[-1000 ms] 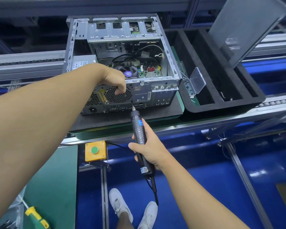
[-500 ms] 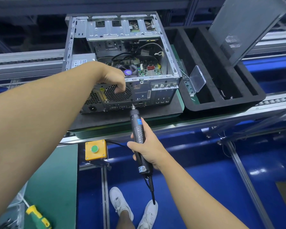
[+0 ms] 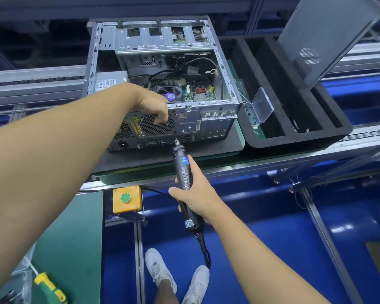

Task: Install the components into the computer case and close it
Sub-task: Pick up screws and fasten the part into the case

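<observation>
Though the blue label [image 3: 185,161] on the electric screwdriver [image 3: 183,172] carries white letters, they are too blurred to read in the head view. The same goes for the small code sticker [image 3: 190,223] near its cord end and the fine print on the white power supply label [image 3: 104,82]. A yellow warning triangle [image 3: 136,119] sits on the rear panel, and a round purple sticker [image 3: 170,96] marks the cooler fan inside.

The computer case [image 3: 162,47] is bare grey metal with its side off, so the green board, black cables and drive bays show. It stands on a black mat [image 3: 140,157] with its rear panel of ports and slot covers facing the person. The round fan grille [image 3: 162,129] is on that panel.

The left hand [image 3: 151,105] hooks over the case's top rear edge, fingers curled down with the tips on the grille. The right hand [image 3: 199,197] has a closed grip round the screwdriver's black body. The tool points up and away, its bit touching the rear panel just below the grille's lower right corner.

A black foam tray [image 3: 298,140] lies just right of the case, with the grey side panel [image 3: 329,36] leaning in it and a clear plastic lid [image 3: 262,105] at its near left. A yellow box with a green button [image 3: 127,199] hangs below the mat, and a green and yellow screwdriver [image 3: 51,289] lies on the green table [image 3: 70,233]
</observation>
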